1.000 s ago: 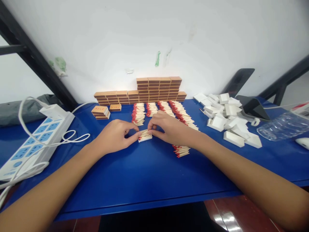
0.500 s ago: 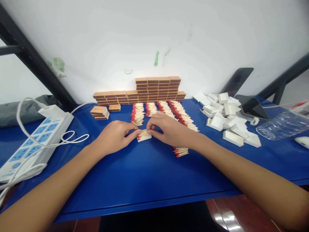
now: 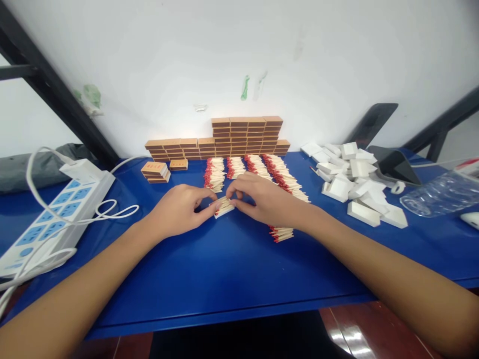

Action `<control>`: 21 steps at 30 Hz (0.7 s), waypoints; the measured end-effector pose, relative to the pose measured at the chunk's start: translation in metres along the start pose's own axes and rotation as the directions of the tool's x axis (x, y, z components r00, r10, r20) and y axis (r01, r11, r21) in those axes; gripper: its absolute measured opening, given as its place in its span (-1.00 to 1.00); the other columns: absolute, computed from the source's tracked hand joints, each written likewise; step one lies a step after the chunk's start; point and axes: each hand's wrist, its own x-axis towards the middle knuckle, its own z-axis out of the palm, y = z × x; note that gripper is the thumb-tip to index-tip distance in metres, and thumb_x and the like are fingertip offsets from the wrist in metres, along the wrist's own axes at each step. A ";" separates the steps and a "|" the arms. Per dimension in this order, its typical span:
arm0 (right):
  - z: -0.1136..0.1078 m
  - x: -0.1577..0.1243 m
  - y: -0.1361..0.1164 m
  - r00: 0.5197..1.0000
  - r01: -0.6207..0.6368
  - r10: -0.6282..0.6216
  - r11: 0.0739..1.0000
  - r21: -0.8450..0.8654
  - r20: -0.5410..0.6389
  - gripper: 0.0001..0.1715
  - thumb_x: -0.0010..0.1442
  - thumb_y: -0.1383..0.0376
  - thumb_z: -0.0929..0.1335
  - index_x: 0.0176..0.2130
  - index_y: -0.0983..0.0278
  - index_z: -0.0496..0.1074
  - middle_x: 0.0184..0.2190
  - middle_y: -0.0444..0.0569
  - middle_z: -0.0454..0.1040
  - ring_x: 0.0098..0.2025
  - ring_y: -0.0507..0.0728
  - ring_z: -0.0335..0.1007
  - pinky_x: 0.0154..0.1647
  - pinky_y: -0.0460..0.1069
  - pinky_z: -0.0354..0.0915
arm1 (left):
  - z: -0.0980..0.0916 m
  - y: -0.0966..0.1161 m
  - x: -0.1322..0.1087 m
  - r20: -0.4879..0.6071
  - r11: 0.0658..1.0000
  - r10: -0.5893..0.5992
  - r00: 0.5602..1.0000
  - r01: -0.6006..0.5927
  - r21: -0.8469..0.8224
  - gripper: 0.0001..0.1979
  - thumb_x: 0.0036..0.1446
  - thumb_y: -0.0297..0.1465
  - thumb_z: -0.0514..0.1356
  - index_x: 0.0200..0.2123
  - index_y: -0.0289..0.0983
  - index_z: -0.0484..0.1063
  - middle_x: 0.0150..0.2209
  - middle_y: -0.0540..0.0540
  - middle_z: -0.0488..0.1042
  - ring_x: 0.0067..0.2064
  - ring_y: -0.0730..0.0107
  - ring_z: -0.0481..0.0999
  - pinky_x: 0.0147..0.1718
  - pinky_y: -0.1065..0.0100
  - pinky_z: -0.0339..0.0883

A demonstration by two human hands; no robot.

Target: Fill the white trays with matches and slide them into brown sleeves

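Small white match tray (image 3: 223,206), full of sticks, at the centre of the blue bench (image 3: 232,269), just in front of the loose match rows (image 3: 279,175). Slightly skewed, right end further back.

Left hand (image 3: 178,209): grip pinched, thumb and forefinger on the tray's left end. Right hand (image 3: 262,198): fingertips pressed together over the right end and the top of the sticks. Exact contact hidden under the fingers. Tray squarely between both grips, held end to end. Resting on the bench or just lifted: cannot tell.

Handling, judged from looks:
- Very light.
- Thin card walls, easily crushed.
- Stiff loose sticks inside, prone to spilling if tipped.
- Best taken by the short ends or low on the long walls, kept level, light squeeze only.

Around:
- Brown sleeve stack (image 3: 243,135) against the wall.
- Pile of empty white trays (image 3: 355,185) well to the right.
- Small match bundle (image 3: 280,233) just beside the right wrist.
- Power strip (image 3: 56,214) far left.
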 end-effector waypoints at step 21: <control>0.003 -0.002 -0.001 1.000 0.001 -0.001 1.000 -0.023 -0.009 -0.84 0.44 0.33 0.35 -0.15 0.25 0.56 -0.18 0.03 0.49 -0.17 0.15 0.41 -0.18 0.04 0.29 | 0.001 -0.001 0.001 -0.013 1.000 0.003 1.000 -0.003 0.013 -0.68 0.39 -0.21 0.19 -0.28 -0.23 0.68 -0.60 0.05 0.35 -0.55 0.45 0.27 -0.44 0.33 0.08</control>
